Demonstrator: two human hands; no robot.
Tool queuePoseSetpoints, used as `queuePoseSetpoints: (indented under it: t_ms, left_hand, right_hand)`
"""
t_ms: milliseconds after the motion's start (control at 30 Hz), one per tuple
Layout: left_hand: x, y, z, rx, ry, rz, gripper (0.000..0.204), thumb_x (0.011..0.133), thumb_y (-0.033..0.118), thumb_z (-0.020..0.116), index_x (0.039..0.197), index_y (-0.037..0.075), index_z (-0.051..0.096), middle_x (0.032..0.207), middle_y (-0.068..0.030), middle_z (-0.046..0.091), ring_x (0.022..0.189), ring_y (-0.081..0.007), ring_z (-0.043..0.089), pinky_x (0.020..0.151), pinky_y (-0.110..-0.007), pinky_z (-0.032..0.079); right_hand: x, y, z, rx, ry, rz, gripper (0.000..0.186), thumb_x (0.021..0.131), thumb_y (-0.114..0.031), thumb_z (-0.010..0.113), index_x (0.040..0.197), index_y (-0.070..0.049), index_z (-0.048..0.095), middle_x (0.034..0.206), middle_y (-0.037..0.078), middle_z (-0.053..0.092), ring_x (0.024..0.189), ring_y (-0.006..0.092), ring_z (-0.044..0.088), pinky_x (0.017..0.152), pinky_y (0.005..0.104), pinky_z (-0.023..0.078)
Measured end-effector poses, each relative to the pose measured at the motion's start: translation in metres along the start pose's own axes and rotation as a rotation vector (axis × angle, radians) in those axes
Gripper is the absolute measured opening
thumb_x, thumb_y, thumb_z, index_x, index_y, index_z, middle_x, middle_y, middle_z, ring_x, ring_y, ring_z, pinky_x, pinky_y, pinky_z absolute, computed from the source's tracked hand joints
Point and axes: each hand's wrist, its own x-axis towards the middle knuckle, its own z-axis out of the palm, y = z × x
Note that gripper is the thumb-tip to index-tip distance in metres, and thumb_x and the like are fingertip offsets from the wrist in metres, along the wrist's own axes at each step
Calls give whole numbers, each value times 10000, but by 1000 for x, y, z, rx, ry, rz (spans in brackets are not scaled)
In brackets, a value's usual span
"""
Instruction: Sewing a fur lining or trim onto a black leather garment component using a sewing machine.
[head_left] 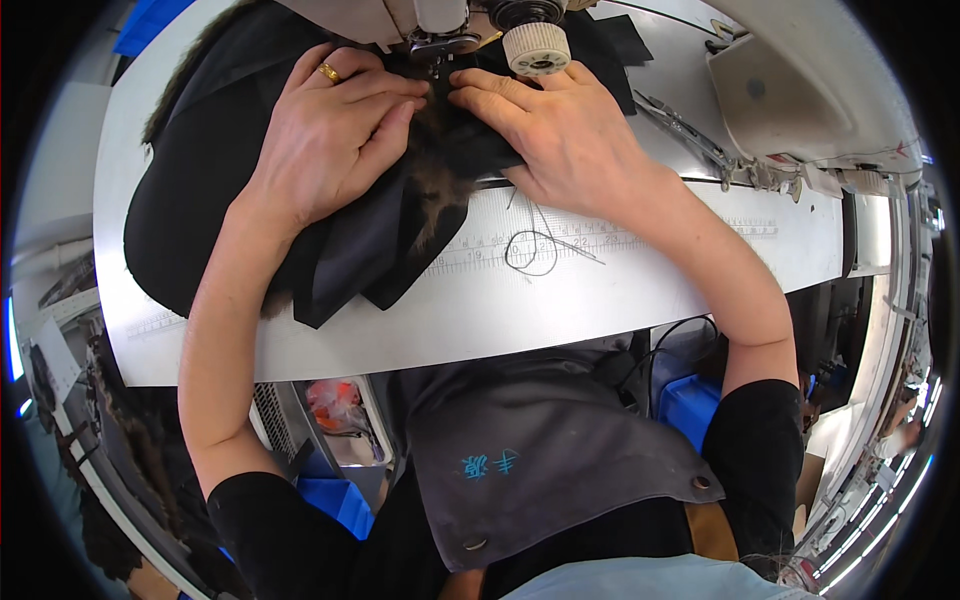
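Note:
Black fabric [180, 230] with brown fur [441, 200] lies under the sewing machine's needle and presser foot [437, 62]. My left hand [330, 140] is left of the foot, ringed, its fingers curled together on the fabric and gripping it. My right hand [560, 135] is right of the foot, its fingers stretched out onto the fabric and its thumb lower, near the bed's edge. A white knob [536, 48] sits just above the right fingers. A loop of dark thread [530, 255] lies below that hand.
A white worktable [500, 310] with a printed ruler runs across the view. The machine body [770, 95] is at right, with tweezers [680, 130] beside it. Blue bins [335, 505] and a tray of red items [340, 410] sit below. A distant person [895, 440] is at far right.

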Motion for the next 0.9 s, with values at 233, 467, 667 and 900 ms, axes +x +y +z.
queuePoseSetpoints:
  t_ms: [233,467,667,900]
  left_hand:
    - [-1,-9,-1,-39,-2,7,112,823,117,609,842,51,698,918,-15,690,914,-234,590,931,-373,415]
    - [-1,-23,2,-75,-3,35,112,825,126,604,827,56,692,933,-26,682,913,-238,590,941,-380,415]
    - [-8,6,-17,53,-77,62,214,792,172,629,967,55,663,1018,-59,639,990,-273,563,965,-436,397]
    - [-15,75,-46,407,-500,-105,749,674,182,681,1364,50,420,1379,-78,434,1204,-255,422,1077,-516,256]
  right_hand:
    - [1,-2,2,-16,3,-27,433,632,-154,700,1052,-63,644,1141,19,640,829,185,542,675,307,431]
    - [5,-2,6,7,32,15,426,628,-144,690,1042,-51,651,1131,20,640,825,187,534,662,312,415]
    - [-5,2,11,78,70,-102,368,656,-90,659,1022,-52,665,1133,0,646,828,178,521,705,303,401]
    - [-8,-2,8,110,60,-105,313,676,-76,642,987,-58,675,1124,3,659,819,162,511,692,296,393]
